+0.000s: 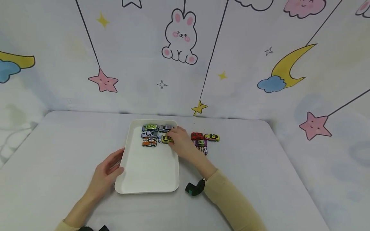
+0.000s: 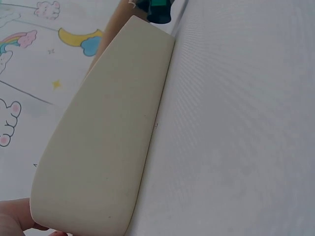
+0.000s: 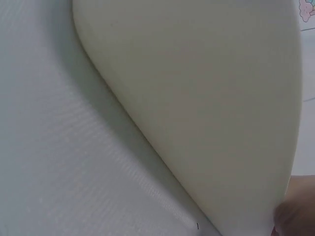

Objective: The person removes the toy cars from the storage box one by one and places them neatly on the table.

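Note:
A white rectangular tray (image 1: 148, 170) lies on the table, its upper part holding several small toy cars. My left hand (image 1: 104, 176) grips the tray's left edge, thumb at the rim. In the left wrist view, part of that hand (image 2: 15, 216) shows at the tray wall (image 2: 103, 132). My right hand (image 1: 183, 142) reaches over the right rim and pinches a yellow toy car (image 1: 163, 139) inside the tray, partly covering it. Beside that car is an orange one (image 1: 149, 142). In the right wrist view, the tray's outer wall (image 3: 197, 98) hides the cars.
Right of the tray sit a red car (image 1: 197, 136), another yellow car (image 1: 212, 137), a purple car (image 1: 200, 143) and a white patterned car (image 1: 204, 150) partly behind my right arm. A black wrist device (image 1: 195, 188) is at my right sleeve. A patterned backdrop (image 1: 138, 64) rises behind the table.

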The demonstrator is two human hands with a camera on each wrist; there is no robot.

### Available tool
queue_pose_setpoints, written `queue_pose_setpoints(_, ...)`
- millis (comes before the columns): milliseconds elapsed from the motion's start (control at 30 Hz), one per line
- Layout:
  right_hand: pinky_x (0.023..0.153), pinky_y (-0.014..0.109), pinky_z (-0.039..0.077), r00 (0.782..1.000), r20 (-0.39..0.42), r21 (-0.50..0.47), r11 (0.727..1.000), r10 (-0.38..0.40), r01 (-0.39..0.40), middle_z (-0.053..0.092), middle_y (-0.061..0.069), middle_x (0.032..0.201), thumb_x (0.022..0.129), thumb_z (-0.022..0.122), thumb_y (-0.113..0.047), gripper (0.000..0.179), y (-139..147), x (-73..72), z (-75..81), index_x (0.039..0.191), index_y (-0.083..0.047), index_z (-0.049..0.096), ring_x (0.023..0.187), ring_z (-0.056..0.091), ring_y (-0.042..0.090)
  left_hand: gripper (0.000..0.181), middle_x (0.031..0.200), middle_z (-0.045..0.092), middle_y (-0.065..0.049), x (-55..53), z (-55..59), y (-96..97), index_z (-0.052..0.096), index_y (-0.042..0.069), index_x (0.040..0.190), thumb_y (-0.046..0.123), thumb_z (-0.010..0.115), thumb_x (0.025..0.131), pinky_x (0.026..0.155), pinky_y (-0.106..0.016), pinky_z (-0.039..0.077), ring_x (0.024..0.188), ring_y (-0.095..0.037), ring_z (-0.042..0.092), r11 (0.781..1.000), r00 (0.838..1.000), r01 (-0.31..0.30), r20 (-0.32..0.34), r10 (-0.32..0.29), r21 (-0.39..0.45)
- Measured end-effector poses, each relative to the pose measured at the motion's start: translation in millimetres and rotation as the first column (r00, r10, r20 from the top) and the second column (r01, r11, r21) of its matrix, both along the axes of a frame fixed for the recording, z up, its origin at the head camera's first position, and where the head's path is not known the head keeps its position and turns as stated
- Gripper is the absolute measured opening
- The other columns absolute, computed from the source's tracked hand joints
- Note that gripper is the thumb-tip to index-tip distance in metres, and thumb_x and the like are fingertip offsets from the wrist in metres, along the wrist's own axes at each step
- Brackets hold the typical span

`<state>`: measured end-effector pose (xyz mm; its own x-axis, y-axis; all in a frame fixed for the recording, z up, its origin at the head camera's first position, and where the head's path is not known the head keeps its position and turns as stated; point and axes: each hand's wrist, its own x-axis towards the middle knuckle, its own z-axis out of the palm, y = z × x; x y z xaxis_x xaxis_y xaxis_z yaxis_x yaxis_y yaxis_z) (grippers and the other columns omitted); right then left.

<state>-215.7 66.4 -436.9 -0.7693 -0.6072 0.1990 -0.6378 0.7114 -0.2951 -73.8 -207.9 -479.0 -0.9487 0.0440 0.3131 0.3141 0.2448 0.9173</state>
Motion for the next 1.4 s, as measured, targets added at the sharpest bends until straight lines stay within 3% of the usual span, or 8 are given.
queue_pose_setpoints(267, 0.121, 0.045, 0.03, 1.0, -0.003, -0.063, 0.998, -0.01, 0.01, 0.069, 0.011, 0.119, 0.09, 0.071, -0.002, 0.029, 0.1, 2.9, -3.3, 0.118, -0.004, 0.07, 0.119, 0.062, 0.028, 0.056, 0.146, 0.049, -0.026, 0.4, 0.1, 0.8, 0.044, -0.006, 0.145, -0.013, 0.057, 0.091, 0.097, -0.008, 0.045, 0.128, 0.005, 0.05, 1.0, 1.0, -0.004, 0.006, 0.004, -0.019)
queue_pose_setpoints(400, 0.12, 0.046, 0.032, 1.0, -0.018, -0.14, 0.99, 0.011, -0.013, 0.069, 0.012, 0.119, 0.091, 0.07, -0.003, 0.027, 0.8, 3.7, -6.4, 0.118, -0.003, 0.07, 0.118, 0.062, 0.029, 0.056, 0.146, 0.051, -0.02, 1.1, 0.6, 0.0, 0.044, -0.005, 0.145, -0.013, 0.057, 0.091, 0.097, -0.008, 0.045, 0.128, 0.006, 0.05, 1.0, 1.0, -0.007, 0.006, 0.007, -0.024)
queue_pose_setpoints(533, 0.116, 0.047, 0.036, 0.994, -0.106, -0.193, 0.979, 0.037, -0.057, 0.07, 0.012, 0.118, 0.091, 0.07, -0.004, 0.027, 1.6, 2.9, -13.8, 0.118, -0.003, 0.071, 0.116, 0.063, 0.029, 0.057, 0.146, 0.052, -0.013, 2.6, 1.0, -1.6, 0.045, -0.004, 0.145, -0.013, 0.057, 0.091, 0.096, -0.007, 0.045, 0.128, 0.007, 0.05, 1.0, 1.0, -0.012, 0.009, 0.012, -0.025)
queue_pose_setpoints(733, 0.106, 0.044, 0.046, 0.945, -0.32, -0.308, 0.937, 0.063, -0.167, 0.069, 0.012, 0.116, 0.089, 0.072, -0.003, 0.029, 9.9, 4.7, -21.9, 0.119, -0.001, 0.07, 0.11, 0.063, 0.027, 0.057, 0.146, 0.053, -0.001, 4.0, 0.6, -1.2, 0.045, -0.005, 0.145, -0.014, 0.057, 0.09, 0.097, -0.008, 0.045, 0.128, 0.006, 0.051, 1.0, 1.0, -0.006, -0.001, 0.006, -0.005)
queue_pose_setpoints(900, 0.09, 0.035, 0.057, 0.91, -0.414, -0.457, 0.867, -0.011, -0.197, 0.068, 0.014, 0.118, 0.089, 0.072, -0.001, 0.031, 23.5, 8.7, -25.6, 0.12, 0.001, 0.069, 0.108, 0.062, 0.026, 0.057, 0.146, 0.053, -0.01, 2.8, 1.9, 1.2, 0.045, -0.004, 0.146, -0.013, 0.057, 0.091, 0.097, -0.008, 0.045, 0.128, 0.006, 0.05, 1.0, 1.0, -0.003, 0.007, 0.004, -0.012)
queue_pose_setpoints(1033, 0.09, 0.038, 0.056, 0.892, -0.45, -0.52, 0.824, -0.041, -0.224, 0.067, 0.015, 0.119, 0.089, 0.07, 0.004, 0.032, 37.5, 15.7, -24.5, 0.12, 0.004, 0.068, 0.109, 0.062, 0.029, 0.057, 0.146, 0.052, -0.013, 3.5, 3.1, 1.1, 0.045, -0.004, 0.145, -0.013, 0.057, 0.091, 0.097, -0.008, 0.045, 0.128, 0.006, 0.05, 1.0, 1.0, -0.007, 0.011, 0.007, -0.017)
queue_pose_setpoints(1233, 0.096, 0.037, 0.052, 0.869, -0.489, -0.538, 0.808, -0.068, -0.24, 0.065, 0.018, 0.12, 0.087, 0.066, 0.012, 0.033, 69.3, 19.6, -29.6, 0.119, 0.007, 0.067, 0.111, 0.06, 0.033, 0.056, 0.145, 0.054, -0.006, 3.5, 2.7, 0.4, 0.045, -0.005, 0.145, -0.013, 0.058, 0.091, 0.097, -0.008, 0.045, 0.127, 0.005, 0.052, 1.0, 1.0, -0.006, 0.007, 0.007, -0.011)
queue_pose_setpoints(1400, 0.097, 0.037, 0.05, 0.859, -0.506, -0.543, 0.804, -0.083, -0.243, 0.066, 0.021, 0.118, 0.085, 0.066, 0.015, 0.035, 102.2, 16.1, -37.5, 0.119, 0.007, 0.068, 0.109, 0.061, 0.037, 0.057, 0.146, 0.052, -0.013, 2.0, 1.8, 0.8, 0.045, -0.003, 0.146, -0.011, 0.058, 0.091, 0.097, -0.008, 0.045, 0.128, 0.005, 0.051, 1.0, 1.0, -0.005, 0.01, 0.005, -0.019)
